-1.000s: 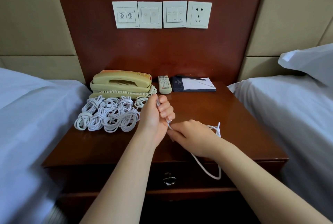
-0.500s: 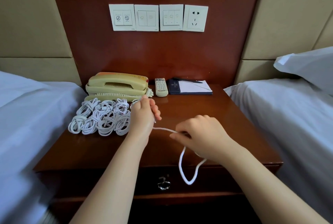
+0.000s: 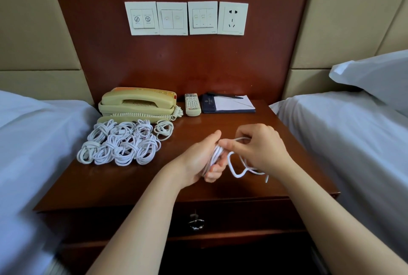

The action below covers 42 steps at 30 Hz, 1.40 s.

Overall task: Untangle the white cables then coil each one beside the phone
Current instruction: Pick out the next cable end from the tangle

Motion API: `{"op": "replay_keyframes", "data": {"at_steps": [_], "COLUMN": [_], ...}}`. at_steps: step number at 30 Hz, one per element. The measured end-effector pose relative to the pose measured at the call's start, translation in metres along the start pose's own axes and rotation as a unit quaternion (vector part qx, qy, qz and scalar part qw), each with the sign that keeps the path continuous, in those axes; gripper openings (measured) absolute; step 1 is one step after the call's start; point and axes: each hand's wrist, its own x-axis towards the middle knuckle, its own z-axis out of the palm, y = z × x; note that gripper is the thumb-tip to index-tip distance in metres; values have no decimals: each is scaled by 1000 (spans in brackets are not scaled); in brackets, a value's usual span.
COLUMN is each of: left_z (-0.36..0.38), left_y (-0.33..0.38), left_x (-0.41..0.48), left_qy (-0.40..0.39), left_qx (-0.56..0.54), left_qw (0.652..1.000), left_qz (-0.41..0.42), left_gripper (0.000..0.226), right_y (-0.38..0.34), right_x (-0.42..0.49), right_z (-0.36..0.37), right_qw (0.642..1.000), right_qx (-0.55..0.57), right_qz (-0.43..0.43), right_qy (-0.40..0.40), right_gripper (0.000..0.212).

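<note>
Our left hand (image 3: 198, 159), just right of the coiled cables (image 3: 121, 146) by the phone (image 3: 136, 104), grips loops of white cable (image 3: 215, 153); our right hand (image 3: 262, 148), close beside it, pinches the strand, whose tail lies on the nightstand (image 3: 132, 182).

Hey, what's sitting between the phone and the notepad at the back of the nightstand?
A white remote control lies there, lengthwise between the phone and the notepad. The head view shows it.

A remote (image 3: 192, 104) lay at the far side of the tabletop (image 3: 132, 177), a notepad (image 3: 231, 105) just right of it. The left bed (image 3: 33, 142) and the right bed (image 3: 353, 142) stood beside it. Switches (image 3: 172, 18) and a socket (image 3: 233, 18) sat on the wall.
</note>
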Motion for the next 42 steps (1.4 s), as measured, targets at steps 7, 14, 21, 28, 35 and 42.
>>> {"op": "replay_keyframes", "data": {"at_steps": [7,14,21,28,35,42], "left_z": [-4,-20,-27,-36,-33,-16], "left_y": [4,10,13,12,14,13], "left_x": [-7,-12,-8,-7,-6,-2], "left_qy": [-22,76,180,271,286,183], "left_qx": [-144,-332,-399,-423,-402,-310], "left_qw": [986,929,884,844,849,921], "left_qz": [77,146,162,189,189,149], "left_gripper": [54,58,56,41,45,54], "right_y": [19,42,51,62,54,24], "right_x": [7,18,20,19,21,11], "right_z": [4,7,7,15,17,31], "right_qw": [995,992,974,950,929,944], "right_qx": [84,-112,-212,-274,-344,-328], "right_qz": [53,40,-63,-147,-68,-36], "right_qy": [1,29,49,26,117,-30], "right_gripper": [51,50,40,37,31,35]}}
